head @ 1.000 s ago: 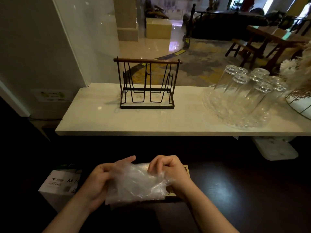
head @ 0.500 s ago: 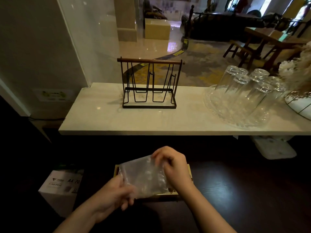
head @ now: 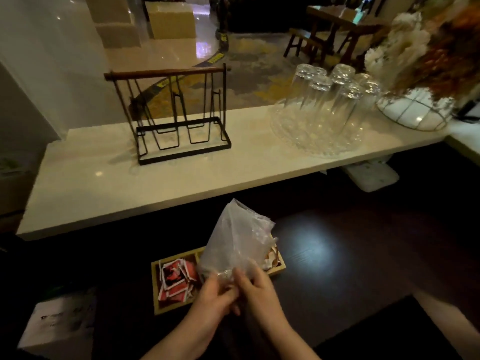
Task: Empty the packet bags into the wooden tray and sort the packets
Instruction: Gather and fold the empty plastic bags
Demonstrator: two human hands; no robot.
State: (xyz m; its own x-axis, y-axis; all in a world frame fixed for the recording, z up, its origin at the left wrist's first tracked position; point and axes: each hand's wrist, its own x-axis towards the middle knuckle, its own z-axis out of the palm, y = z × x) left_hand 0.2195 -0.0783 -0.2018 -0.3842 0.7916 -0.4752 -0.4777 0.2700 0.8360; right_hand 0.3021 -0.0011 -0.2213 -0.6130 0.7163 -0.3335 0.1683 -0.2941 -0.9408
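A clear plastic bag [head: 237, 239] stands upright above the wooden tray [head: 156, 292], pinched at its lower end by both hands. My left hand [head: 211, 294] and my right hand [head: 255, 289] meet at the bag's bottom, fingers closed on the plastic. The bag looks empty. The tray lies on the dark table; its left compartment holds a heap of red and white packets [head: 175, 280]. Light-coloured packets [head: 270, 257] show in the right compartment, mostly hidden behind the bag.
A white counter [head: 104, 183] runs behind the dark table, bearing a black wire rack [head: 174, 115], upturned glasses on a glass tray [head: 327, 105] and a flower basket [head: 415, 110]. A white cardboard box [head: 59, 323] sits at the lower left.
The bag has been turned from lying flat between my hands to standing upright, gripped at its lower end. The tray's packets have come into view and the camera has tilted.
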